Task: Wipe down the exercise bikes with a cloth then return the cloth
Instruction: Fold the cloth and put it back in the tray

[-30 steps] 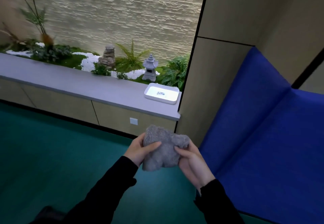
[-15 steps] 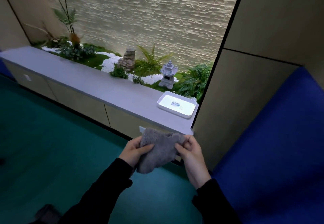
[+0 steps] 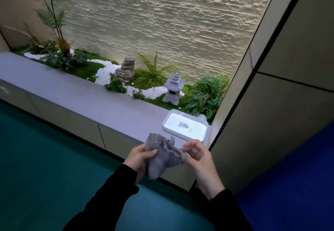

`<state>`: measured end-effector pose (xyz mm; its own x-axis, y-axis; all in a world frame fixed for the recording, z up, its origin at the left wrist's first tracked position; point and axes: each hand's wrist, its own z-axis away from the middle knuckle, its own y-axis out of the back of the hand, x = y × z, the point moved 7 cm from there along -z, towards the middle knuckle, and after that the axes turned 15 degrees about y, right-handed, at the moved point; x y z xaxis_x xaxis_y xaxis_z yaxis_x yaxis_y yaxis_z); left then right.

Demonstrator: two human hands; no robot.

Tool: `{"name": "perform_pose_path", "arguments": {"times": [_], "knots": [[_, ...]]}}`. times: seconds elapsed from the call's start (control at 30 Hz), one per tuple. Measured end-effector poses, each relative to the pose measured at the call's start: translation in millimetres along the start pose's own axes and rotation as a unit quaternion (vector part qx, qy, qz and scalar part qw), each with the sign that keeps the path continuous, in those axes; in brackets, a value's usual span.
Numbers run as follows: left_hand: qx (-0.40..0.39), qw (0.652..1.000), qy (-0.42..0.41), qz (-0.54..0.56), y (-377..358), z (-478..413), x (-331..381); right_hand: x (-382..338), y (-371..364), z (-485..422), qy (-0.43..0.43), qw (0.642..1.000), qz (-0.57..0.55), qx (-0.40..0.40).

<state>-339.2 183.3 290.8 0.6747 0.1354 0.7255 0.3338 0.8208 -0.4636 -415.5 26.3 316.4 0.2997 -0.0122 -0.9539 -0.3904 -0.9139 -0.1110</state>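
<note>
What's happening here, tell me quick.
A person in dark sleeves holds a grey cloth with both hands, the left hand gripping its bunched side and the right hand pinching an edge. They stand at a grey ledge where a white tray sits just beyond the cloth. No exercise bike is in view.

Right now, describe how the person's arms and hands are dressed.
Both arms wear long black sleeves of a plain, dark fabric that end at the wrists; the left sleeve bunches slightly at the cuff, and the right sleeve ends in a snug cuff. The left hand and right hand are bare: no gloves, rings, watch or markings visible.
</note>
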Motion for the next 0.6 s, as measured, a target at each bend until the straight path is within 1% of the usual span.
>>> {"name": "perform_pose_path", "arguments": {"times": [0.07,0.13,0.2,0.27,0.4,0.47,0.53,0.6], "knots": [[-0.03,0.999,0.025,-0.021,5,-21,18,19,-5,-25,-0.072,0.996,-0.052,0.018],[-0.07,0.995,0.051,-0.048,5,-40,36,35,-13,-48,-0.131,0.983,-0.122,0.03],[-0.103,0.99,0.067,-0.068,2,-56,51,44,-21,-66,-0.165,0.975,-0.148,0.031],[-0.12,0.987,0.08,-0.075,-1,-72,63,50,-27,-81,-0.173,0.972,-0.159,0.03],[-0.153,0.981,0.103,-0.057,-12,-101,76,62,-39,-100,-0.193,0.957,-0.215,-0.015],[-0.159,0.98,0.112,-0.049,-17,-120,80,73,-36,-110,-0.206,0.95,-0.234,-0.021],[-0.148,0.981,0.122,-0.042,-20,-139,84,82,-27,-124,-0.198,0.958,-0.206,-0.008],[-0.131,0.983,0.125,-0.039,-23,-160,87,93,-14,-143,-0.177,0.97,-0.164,0.034]]}}
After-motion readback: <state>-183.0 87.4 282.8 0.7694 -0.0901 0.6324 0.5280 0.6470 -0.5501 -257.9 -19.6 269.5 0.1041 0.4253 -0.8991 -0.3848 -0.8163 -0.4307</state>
